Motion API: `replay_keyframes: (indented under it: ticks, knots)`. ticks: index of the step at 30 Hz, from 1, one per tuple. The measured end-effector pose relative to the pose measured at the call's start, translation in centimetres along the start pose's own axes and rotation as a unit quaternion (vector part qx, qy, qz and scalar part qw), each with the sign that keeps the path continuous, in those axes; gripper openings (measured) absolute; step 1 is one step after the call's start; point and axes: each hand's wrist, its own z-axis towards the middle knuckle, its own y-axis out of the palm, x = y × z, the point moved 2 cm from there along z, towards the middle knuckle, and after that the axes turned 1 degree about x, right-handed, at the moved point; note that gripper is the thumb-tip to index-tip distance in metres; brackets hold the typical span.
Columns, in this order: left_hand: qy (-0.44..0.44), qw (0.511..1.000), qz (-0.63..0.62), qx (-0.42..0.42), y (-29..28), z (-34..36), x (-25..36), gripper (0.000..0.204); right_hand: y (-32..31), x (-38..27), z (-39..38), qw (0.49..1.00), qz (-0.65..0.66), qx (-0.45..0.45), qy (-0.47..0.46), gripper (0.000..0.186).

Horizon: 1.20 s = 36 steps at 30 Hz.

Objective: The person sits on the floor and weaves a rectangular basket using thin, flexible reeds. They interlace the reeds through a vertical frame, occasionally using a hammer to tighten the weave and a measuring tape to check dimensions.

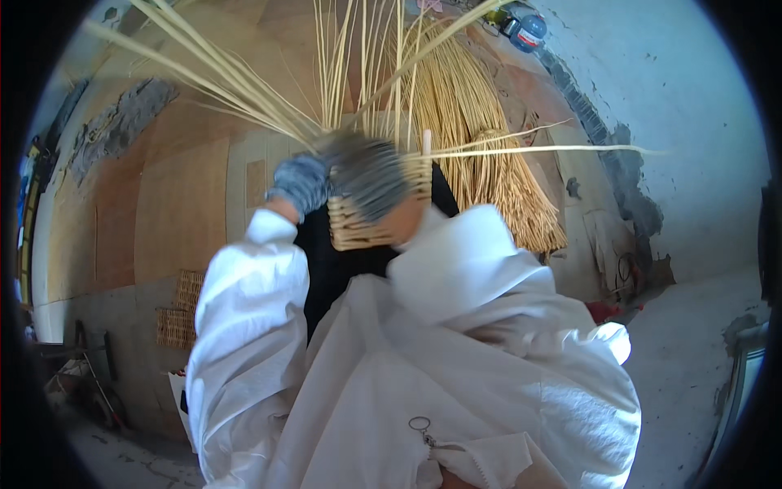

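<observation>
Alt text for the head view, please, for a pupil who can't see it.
A person's gloved left hand and blurred right hand work at a partly woven basket, pale sticks fanning out beyond them. A large bundle of sticks lies to the right.

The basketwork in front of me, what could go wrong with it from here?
The long strand stretching out to the right might snag on the strand bundle. The loose strands fanning up to the left could tangle or bend. The blurred, gloved right hand covers part of the basketwork, so a misplaced strand there might go unnoticed, at least from this view.
</observation>
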Motion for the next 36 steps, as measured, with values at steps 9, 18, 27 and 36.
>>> replay_keyframes:
  ticks: [9,18,27,36]
  knots:
    - [-0.081,0.98,-0.013,0.179,0.8,-4.3,4.2,0.038,-3.2,13.9,-9.3,0.651,0.531,0.289,0.459,0.021]
    - [-0.252,0.931,-0.265,0.022,4.6,3.9,2.9,0.045,-3.1,13.5,0.7,0.96,0.078,0.044,0.267,0.031]
    - [-0.29,0.824,-0.487,0.005,3.7,4.9,5.3,0.049,-6.8,15.8,-5.7,0.779,0.527,0.302,0.155,0.026]
    - [-0.209,0.923,-0.275,0.174,4.6,3.0,7.8,0.067,-9.1,21.8,-9.7,0.98,0.118,0.132,0.088,0.018]
